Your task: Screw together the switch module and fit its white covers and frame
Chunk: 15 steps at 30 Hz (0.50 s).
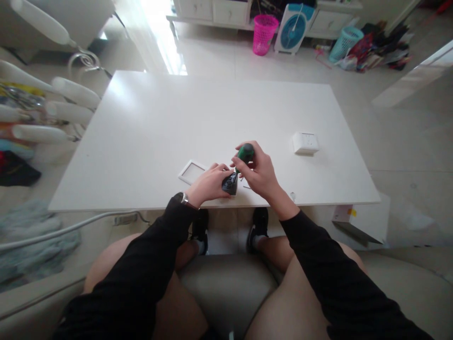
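The black block (230,184) is held at the desk's (159,118) near edge, roughly mid-length, with its dark, detailed face exposed. Judged by looks: light, stiff, likely plastic; probably smooth enough to skid or twist if pushed sideways, and the fine detail on the dark face is likely the fragile part. Best gripped by opposite side walls, face kept uncovered, desk used as backing. It is clamped in the left hand (208,183), thumb and fingers about it. The green-handled screwdriver (245,153) is gripped in the right hand (261,174), fingers wrapped on the handle, shaft pointed down at the block; whether the tip is seated can't be told. Handle looks chunky and rigid, so easily held. Small slim pieces (247,186) lie by the right hand, too small to identify, likely easy to lose. A white frame (185,169) is laid flat beside the left hand; thin-walled, so best lifted by its rim. A white box (305,143) is set well apart to the right. Desk surface: white, hard, glossy, probably slick. Beyond it, on the pale tiled floor (219,59), a pink basket (264,35) and blue fan (293,29) are seen.
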### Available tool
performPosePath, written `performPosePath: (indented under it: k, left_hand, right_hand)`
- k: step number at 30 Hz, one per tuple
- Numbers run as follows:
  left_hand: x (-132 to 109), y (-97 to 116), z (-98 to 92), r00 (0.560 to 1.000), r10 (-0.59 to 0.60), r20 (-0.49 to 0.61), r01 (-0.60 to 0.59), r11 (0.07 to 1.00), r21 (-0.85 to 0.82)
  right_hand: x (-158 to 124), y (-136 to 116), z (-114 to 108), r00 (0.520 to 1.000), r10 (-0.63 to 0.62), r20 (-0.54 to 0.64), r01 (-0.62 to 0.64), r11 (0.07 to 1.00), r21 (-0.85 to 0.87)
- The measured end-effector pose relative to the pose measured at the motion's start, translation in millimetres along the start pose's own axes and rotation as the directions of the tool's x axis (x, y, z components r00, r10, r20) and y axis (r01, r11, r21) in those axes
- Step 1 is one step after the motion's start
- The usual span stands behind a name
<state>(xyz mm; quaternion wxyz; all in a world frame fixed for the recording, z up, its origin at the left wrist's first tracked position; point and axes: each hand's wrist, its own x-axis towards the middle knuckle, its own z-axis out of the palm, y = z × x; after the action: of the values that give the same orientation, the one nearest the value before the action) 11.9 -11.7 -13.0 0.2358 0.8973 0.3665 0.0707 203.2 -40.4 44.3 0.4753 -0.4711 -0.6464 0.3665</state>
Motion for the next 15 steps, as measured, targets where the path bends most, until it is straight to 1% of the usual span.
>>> performPosePath:
  k: [3, 6, 9, 12, 15]
  left_hand:
    - [-0.5, 2.5, -1.3, 1.0, -0.001, -0.003, 0.001, 1.0, 0.002]
    - [0.2, 2.2, -0.6, 1.0, -0.007, 0.001, 0.007, 1.0, -0.009]
    - [1.9, -1.1, 2.3, 1.0, -0.024, 0.011, 0.024, 0.999, -0.029]
    - [3.2, -3.7, 4.9, 0.999, -0.044, 0.015, 0.044, 0.998, -0.039]
    - [3.2, -2.9, 4.8, 0.999, -0.045, 0.011, 0.046, 0.998, -0.053]
  right_hand:
    - [2.4, -0.8, -3.6, 0.999, -0.025, 0.026, 0.025, 1.0, -0.006]
    - [4.5, -1.5, -6.1, 0.999, -0.022, 0.028, 0.023, 0.999, -0.024]
    - [4.4, -3.2, -5.1, 0.999, -0.012, -0.031, 0.009, 0.996, -0.085]
    - [2.8, -3.9, -1.2, 0.992, -0.047, -0.114, 0.029, 0.988, -0.148]
    - [1.1, -3.8, 2.3, 0.993, -0.053, -0.109, 0.04, 0.992, -0.123]
